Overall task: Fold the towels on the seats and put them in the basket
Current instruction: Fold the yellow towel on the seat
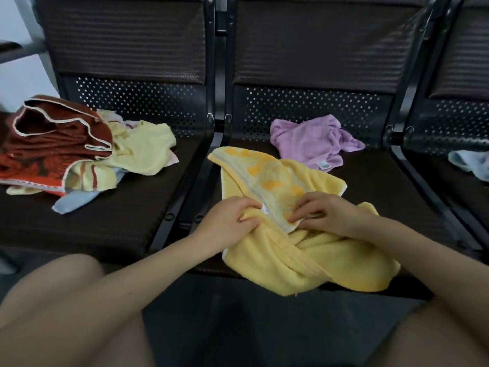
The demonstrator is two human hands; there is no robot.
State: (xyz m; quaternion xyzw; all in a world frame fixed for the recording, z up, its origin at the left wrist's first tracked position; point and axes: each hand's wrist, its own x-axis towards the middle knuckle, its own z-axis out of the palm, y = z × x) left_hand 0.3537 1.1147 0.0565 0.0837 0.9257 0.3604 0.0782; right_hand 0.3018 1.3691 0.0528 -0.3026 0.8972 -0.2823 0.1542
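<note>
Left hand (232, 217) and right hand (321, 214) both pinch the yellow towel (291, 250), bunched on the middle seat of the bench (397, 197). Purple towel (315, 141) lies behind. Left seat: heaped towels (66, 147). Far right, seemingly a blue towel (471, 164).

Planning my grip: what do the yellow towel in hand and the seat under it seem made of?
Yellow towel: looks like soft terry cloth, matte and fuzzy, with a flatter woven patterned band; both hands, left hand and right hand, pinch it. Seat: dark, finely textured pad, probably woven mesh, on a glossy black perforated metal frame.
</note>
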